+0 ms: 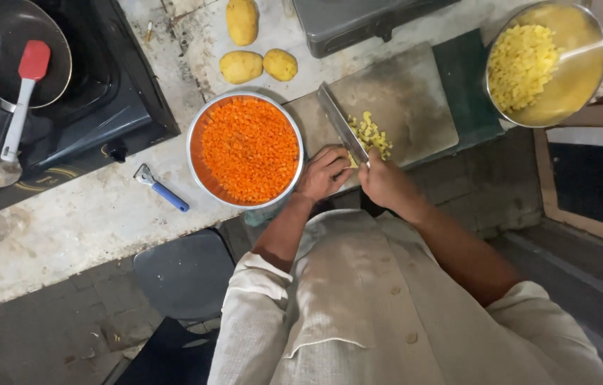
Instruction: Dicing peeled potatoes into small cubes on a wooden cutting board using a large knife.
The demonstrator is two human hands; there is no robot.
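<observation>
The right hand (pixel 385 182) grips a cleaver (pixel 341 122) over diced potato (pixel 371 134) on the cutting board (pixel 412 100); left hand (pixel 324 173) fingers curl on a potato piece.

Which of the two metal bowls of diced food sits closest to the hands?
The bowl of orange cubes, just beside the left hand. The other bowl, holding yellow cubes, sits at the far right, beyond the cutting board.

Worn countertop (pixel 88 214) bears cutting board (pixel 415 107); 3 potatoes (pixel 241 66); peeler (pixel 162 187); stove (pixel 80 121).
</observation>
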